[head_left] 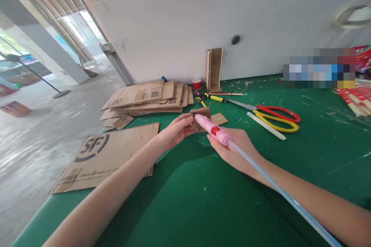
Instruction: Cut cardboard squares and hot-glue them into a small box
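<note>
My left hand (pixel 180 127) is closed on a small folded cardboard piece (pixel 204 114), thumb on its near edge. In my right hand (pixel 232 148) is a pink hot glue gun (pixel 213 130), its front end over the cardboard piece. From its back a long clear glue stick (pixel 272 183) runs toward the lower right. The gun hides the nozzle tip and part of the cardboard. Beyond the hands a flat cardboard scrap (pixel 219 119) lies on the green table (pixel 185 200).
Cardboard sheets are stacked (pixel 139 94) at the back left, with one large sheet (pixel 110 154) nearer. A tall cardboard box (pixel 214 70) stands by the wall, beside a red spool (pixel 196 83). Pliers (pixel 216 98), scissors (pixel 272 115) and a white stick (pixel 266 126) lie right of centre.
</note>
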The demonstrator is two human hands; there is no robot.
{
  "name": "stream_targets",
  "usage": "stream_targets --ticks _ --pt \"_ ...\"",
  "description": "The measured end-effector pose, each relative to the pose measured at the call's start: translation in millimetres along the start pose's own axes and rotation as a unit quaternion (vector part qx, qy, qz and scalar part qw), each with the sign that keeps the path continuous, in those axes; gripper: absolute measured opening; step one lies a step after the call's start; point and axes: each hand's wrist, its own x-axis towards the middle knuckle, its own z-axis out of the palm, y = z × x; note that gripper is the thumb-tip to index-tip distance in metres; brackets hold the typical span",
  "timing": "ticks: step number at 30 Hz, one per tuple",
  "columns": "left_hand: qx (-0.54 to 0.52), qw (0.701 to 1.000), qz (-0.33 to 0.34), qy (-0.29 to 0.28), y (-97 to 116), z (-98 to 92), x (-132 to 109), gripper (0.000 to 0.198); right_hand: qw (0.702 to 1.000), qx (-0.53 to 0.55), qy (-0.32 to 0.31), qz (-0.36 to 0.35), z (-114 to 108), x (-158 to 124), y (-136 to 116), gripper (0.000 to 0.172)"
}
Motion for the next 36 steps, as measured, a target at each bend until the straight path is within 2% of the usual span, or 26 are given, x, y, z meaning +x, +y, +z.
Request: stream_targets --ticks 12,17,24,31,33,36 --pt "0.023 1.000 -0.010 -0.009 -1.3 -0.6 0.6 0.039 1.000 0.018 0.023 -0.010 -1.0 -0.4 0.1 0.030" --pt "0.012 1.000 -0.001 0.003 1.5 -2.9 1.0 0.040 0.995 0.073 0.050 0.046 -4.7 -0.1 0.3 0.035" --pt "0.028 0.998 -0.017 0.056 7.7 -14.9 5.5 0.041 0.979 0.152 0.084 0.106 -8.3 4.3 16.7 0.025" --pt "0.026 0.997 -0.058 0.052 9.9 -15.6 7.2 0.045 0.969 0.205 0.073 0.118 -10.7 5.9 22.7 0.032" --pt "0.055 0.996 -0.041 0.064 9.9 -15.2 6.2 0.047 0.966 0.217 0.074 0.118 -10.2 5.2 23.3 0.034" --pt "0.152 0.983 0.010 0.099 12.6 -14.9 2.8 0.050 0.963 0.225 0.094 0.116 -11.1 6.6 24.0 0.035"
